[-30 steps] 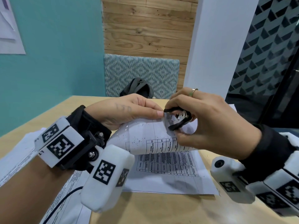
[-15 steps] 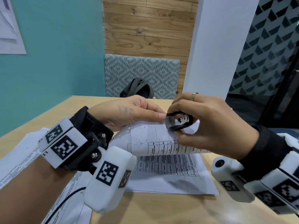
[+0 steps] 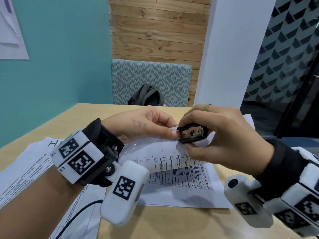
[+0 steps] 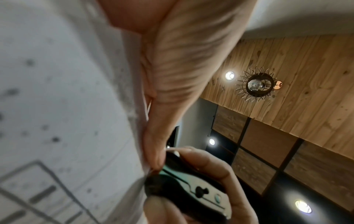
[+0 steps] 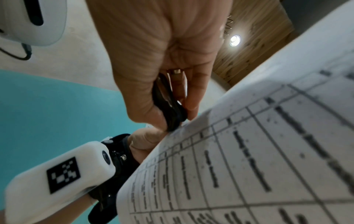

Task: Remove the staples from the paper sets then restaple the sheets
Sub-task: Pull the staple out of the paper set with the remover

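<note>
A stapled set of printed sheets [image 3: 162, 157] is lifted and curled above the table, its lower part lying flat. My left hand [image 3: 169, 130] pinches the top edge of the set between thumb and fingers. My right hand [image 3: 188, 135] grips a small black staple remover [image 3: 191, 134], squeezed by thumb and forefinger, with its claws at the paper's top edge right beside my left fingertips. The remover [image 4: 189, 188] and the paper [image 4: 67, 121] fill the left wrist view. In the right wrist view the remover [image 5: 168, 104] meets the sheet edge [image 5: 249, 151]. The staple itself is hidden.
More printed sheets [image 3: 29, 168] lie on the wooden table [image 3: 172, 225] at the left, with a black cable [image 3: 77, 213] over them. A patterned chair back [image 3: 151, 80] with a dark bag [image 3: 146, 97] stands beyond the far edge. A white pillar [image 3: 229, 54] rises at the right.
Both hands and the paper's top edge have sunk a little. The staple remover has turned more level and its claws are pressed closer together at the paper edge.
</note>
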A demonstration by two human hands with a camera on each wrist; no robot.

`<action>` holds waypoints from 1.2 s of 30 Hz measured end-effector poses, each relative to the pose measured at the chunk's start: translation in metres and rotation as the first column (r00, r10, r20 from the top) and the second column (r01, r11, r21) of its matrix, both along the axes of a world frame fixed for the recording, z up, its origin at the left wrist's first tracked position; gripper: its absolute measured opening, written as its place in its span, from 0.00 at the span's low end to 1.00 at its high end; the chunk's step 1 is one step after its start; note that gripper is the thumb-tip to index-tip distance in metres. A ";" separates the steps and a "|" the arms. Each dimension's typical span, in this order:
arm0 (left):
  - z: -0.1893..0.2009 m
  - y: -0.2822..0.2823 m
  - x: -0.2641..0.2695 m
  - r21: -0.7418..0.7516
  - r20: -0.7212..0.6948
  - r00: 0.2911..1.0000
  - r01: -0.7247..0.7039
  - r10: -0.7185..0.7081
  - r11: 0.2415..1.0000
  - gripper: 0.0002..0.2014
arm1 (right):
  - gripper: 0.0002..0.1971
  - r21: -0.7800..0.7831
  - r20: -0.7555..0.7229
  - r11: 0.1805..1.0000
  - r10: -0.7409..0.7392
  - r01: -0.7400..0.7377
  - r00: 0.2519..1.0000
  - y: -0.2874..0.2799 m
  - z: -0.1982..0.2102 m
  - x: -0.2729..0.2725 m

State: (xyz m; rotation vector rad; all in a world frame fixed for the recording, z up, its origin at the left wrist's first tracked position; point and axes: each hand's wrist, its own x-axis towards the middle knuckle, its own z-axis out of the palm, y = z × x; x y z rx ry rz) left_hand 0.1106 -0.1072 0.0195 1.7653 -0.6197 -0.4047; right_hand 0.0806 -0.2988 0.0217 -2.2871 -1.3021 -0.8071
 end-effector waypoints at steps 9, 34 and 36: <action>0.004 -0.003 -0.004 -0.123 -0.082 0.996 0.022 -0.032 0.992 0.02 | 0.12 0.265 -0.052 0.964 0.035 -0.020 0.998 -0.004 -0.007 0.002; 0.001 -0.006 -0.011 0.009 0.115 0.992 -0.059 0.057 0.998 0.08 | 0.11 0.267 -0.102 0.960 -0.057 0.083 0.993 -0.032 -0.001 -0.005; 0.001 -0.007 -0.013 -0.019 0.083 0.996 -0.032 0.033 0.999 0.08 | 0.11 0.238 -0.075 0.967 -0.079 0.094 0.994 -0.032 -0.002 -0.005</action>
